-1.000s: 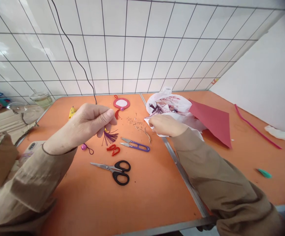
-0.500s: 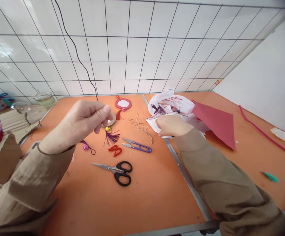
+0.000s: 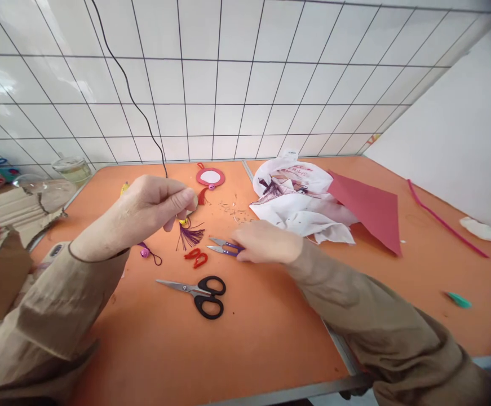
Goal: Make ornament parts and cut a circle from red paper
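Observation:
My left hand [image 3: 152,208] is raised over the left part of the table, thumb and forefinger pinched together; what lies between them is too small to make out. Just behind its fingertips, partly hidden, is a round piece with a yellow bell [image 3: 182,221] and a purple tassel [image 3: 191,235]. My right hand [image 3: 266,242] is closed over the handles of the purple thread snips [image 3: 227,248], whose blades point left on the table. Black-handled scissors [image 3: 203,292] and a small red clip-like item [image 3: 197,257] lie nearer to me.
A white plastic bag [image 3: 300,214] with scraps lies beyond my right hand, beside red card [image 3: 372,211]. A red round ornament [image 3: 210,177] with a tassel lies at the back. Cardboard [image 3: 4,270] stands at left. A pink bell [image 3: 144,253] sits below my left wrist.
My right hand has left the white bag and come down and left onto the thread snips. My left hand stays pinched, shifted slightly right.

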Demonstrator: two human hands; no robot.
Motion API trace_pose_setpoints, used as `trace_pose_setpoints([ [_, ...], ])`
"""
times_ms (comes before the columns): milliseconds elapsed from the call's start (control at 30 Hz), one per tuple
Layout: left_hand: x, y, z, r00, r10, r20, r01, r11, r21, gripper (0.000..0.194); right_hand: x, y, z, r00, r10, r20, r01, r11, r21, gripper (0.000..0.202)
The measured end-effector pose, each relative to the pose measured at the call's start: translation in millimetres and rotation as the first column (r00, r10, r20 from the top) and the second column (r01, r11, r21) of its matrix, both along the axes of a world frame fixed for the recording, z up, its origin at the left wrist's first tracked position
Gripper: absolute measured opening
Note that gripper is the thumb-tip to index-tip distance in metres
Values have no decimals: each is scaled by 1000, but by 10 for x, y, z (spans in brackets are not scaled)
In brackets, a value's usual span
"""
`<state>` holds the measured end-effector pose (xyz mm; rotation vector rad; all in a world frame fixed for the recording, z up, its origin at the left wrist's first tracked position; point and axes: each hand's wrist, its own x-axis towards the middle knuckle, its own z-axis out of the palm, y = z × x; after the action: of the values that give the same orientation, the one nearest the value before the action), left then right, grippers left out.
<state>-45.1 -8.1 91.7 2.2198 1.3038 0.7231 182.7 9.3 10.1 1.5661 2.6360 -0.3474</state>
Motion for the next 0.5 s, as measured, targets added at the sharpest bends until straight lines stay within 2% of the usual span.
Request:
trace_pose_setpoints([
  [100, -8, 7, -34, 999, -10, -32, 10, 1000, 2, 34, -96, -92, -83, 989, 115, 92, -116, 993, 11, 7],
  [167, -8, 18, -58, 999, -18, -44, 18, 1000, -1, 35, -89, -101, -93, 984, 133, 115, -135, 991, 9, 11],
  [333, 1, 43, -81, 998, -36, -46, 35, 999, -28, 35, -14, -9, 2, 998, 40, 53, -40, 999, -2, 8],
  [500, -64, 41, -16, 999, 5, -38, -6, 1000, -28, 33, 122, 85, 213, 990, -66, -124, 66, 998, -3, 19],
])
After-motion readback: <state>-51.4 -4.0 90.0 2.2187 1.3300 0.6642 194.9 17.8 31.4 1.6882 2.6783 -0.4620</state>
